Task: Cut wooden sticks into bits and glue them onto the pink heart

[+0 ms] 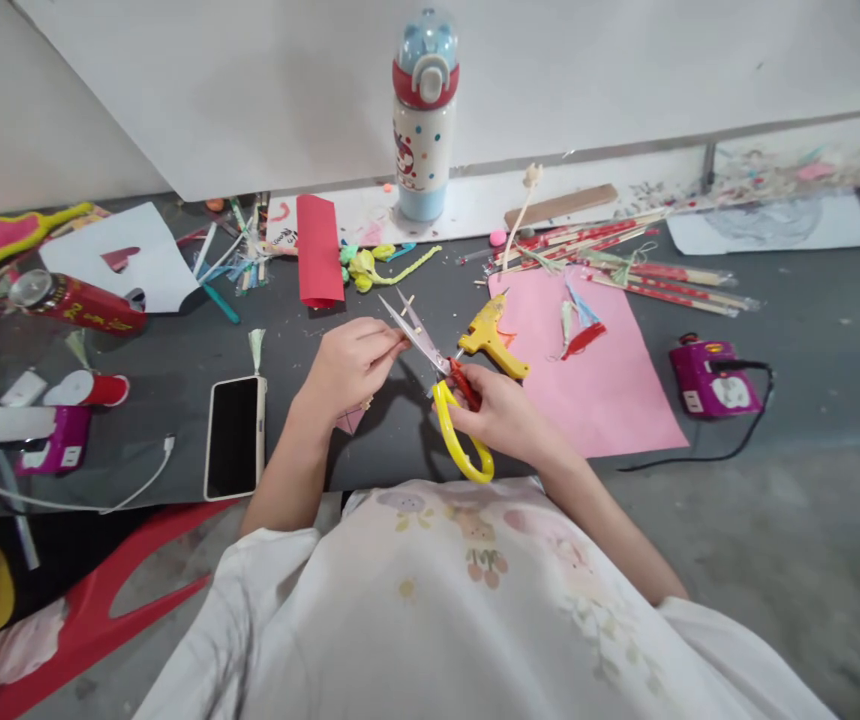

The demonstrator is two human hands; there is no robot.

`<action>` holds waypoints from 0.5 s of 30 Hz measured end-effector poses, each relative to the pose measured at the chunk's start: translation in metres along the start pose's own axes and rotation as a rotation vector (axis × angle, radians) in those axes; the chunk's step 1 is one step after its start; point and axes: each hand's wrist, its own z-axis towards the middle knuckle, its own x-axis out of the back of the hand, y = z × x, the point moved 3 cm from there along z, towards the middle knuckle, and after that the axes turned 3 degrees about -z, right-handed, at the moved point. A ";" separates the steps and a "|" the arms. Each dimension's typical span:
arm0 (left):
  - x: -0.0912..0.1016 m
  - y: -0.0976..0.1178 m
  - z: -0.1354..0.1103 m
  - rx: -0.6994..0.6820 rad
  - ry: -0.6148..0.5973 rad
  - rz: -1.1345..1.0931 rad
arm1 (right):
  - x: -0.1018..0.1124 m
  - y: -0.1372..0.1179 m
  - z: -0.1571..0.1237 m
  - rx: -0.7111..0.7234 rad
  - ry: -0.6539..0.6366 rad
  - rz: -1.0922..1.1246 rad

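My right hand [509, 415] grips a pair of scissors [430, 348] with one yellow and one red handle loop. Its blades are parted and point up and left, toward my left hand [355, 365]. The fingers of that hand are pinched beside the blades, on what looks like a thin pale wooden stick [418, 330]; its full length is hidden. Partly under my left hand lies a small pink piece [351, 418] with pale bits along its edge. A yellow glue gun [491, 335] lies just beyond my right hand, partly over a pink paper sheet [617, 390].
A bottle [424, 130] stands at the back, near a red folded paper [319, 250] and yellow-green clay [370, 270]. Wrapped sticks [670, 285] lie behind the pink sheet. A phone [235, 437] and red can [92, 305] are left; a corded purple box [711, 378] is right.
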 end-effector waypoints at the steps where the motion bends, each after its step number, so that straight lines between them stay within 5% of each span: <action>1: -0.002 -0.002 -0.001 0.004 0.001 -0.014 | -0.001 0.000 0.000 -0.008 -0.002 -0.004; 15: -0.015 -0.019 -0.016 0.141 0.032 -0.120 | -0.017 -0.003 -0.007 -0.149 -0.010 -0.025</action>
